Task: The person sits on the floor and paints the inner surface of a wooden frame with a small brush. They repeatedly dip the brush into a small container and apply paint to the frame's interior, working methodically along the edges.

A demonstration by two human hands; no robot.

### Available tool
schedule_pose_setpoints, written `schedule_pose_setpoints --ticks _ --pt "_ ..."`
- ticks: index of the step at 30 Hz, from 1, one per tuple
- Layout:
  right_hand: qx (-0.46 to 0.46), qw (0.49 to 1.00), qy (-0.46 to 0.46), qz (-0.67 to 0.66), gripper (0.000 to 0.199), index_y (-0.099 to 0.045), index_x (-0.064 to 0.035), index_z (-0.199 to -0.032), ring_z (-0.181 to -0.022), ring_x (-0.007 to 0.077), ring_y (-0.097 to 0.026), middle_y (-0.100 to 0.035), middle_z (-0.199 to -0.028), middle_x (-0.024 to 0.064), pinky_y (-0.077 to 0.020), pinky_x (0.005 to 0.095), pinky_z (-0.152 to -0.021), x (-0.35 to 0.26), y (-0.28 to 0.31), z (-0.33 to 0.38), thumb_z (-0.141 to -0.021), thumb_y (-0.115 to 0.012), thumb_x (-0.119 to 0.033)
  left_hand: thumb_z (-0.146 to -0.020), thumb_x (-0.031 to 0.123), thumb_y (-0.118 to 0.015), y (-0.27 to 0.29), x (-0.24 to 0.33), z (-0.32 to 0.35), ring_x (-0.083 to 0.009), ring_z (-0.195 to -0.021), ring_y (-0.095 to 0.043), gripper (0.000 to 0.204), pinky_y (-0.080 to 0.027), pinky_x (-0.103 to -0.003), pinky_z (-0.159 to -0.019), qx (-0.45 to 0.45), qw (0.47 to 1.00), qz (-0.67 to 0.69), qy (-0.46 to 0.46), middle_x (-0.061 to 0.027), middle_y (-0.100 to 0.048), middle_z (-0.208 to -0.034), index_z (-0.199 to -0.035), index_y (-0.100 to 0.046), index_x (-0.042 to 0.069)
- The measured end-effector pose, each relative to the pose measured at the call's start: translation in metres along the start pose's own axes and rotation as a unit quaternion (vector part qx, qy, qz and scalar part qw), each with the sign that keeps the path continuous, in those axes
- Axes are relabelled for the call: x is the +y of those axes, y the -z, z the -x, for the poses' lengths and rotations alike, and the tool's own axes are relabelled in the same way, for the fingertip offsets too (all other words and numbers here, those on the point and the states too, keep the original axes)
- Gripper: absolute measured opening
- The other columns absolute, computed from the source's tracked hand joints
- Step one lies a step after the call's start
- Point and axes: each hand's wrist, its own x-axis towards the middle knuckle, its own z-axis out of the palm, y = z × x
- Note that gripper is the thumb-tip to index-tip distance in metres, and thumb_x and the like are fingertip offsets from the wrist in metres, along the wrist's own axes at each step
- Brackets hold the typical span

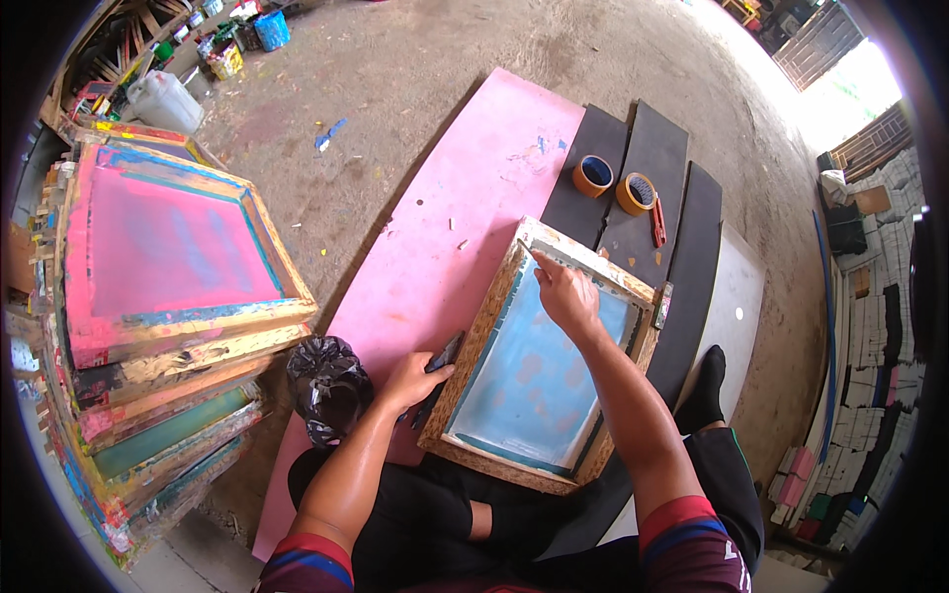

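**Working the far corner of the screen frame**

My right hand [565,295] pressed fingertips flat, grasping nothing, at the wooden screen frame's [494,336] far corner on the pink board [474,188]. My left hand [410,381] gripped a dark scraper [442,356] at its left edge. Next called for steadying.

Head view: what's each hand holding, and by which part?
Left hand grips the left edge of the wooden screen frame. Right hand holds nothing; its fingertips press inside the frame's top corner.
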Motion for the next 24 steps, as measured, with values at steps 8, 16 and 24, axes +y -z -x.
schedule_pose_setpoints --ticks 8,16,24 --pt "0.003 1.000 0.000 0.004 0.037 -0.073 -0.0276 -0.142 -0.106 0.0402 -0.076 -0.080 -0.110 0.0190 -0.0588 0.0514 -0.093 0.003 -0.001 0.000 -0.105 -0.065 -0.030 -0.100 0.029 -0.079 0.002 0.010 0.000 -0.0143 -0.080 -0.067 0.035 -0.053 -0.038 -0.075 -0.015 0.999 -0.028 0.023 -0.0087 -0.074 -0.086 -0.104 -0.075 -0.006" --pt "-0.040 0.995 0.023 0.084 0.043 -0.066 -0.0256 -0.149 -0.100 0.0410 -0.077 -0.080 -0.106 0.0201 -0.0594 0.0521 -0.089 -0.011 0.006 -0.002 -0.106 -0.061 -0.026 -0.097 0.035 -0.081 0.000 0.002 0.003 -0.0210 -0.073 -0.069 0.041 -0.052 -0.043 -0.071 0.011 1.000 -0.004 -0.010 -0.0171 -0.072 -0.078 -0.096 -0.074 -0.005" --pt "-0.058 0.995 0.020 0.083 0.050 -0.060 -0.0213 -0.155 -0.096 0.0417 -0.077 -0.079 -0.100 0.0227 -0.0605 0.0530 -0.085 -0.006 -0.004 -0.005 -0.106 -0.059 -0.022 -0.098 0.029 -0.080 -0.003 0.021 0.005 -0.0168 -0.076 -0.068 0.035 -0.053 -0.040 -0.073 0.000 1.000 0.015 0.011 -0.0129 -0.075 -0.081 -0.098 -0.075 -0.006"
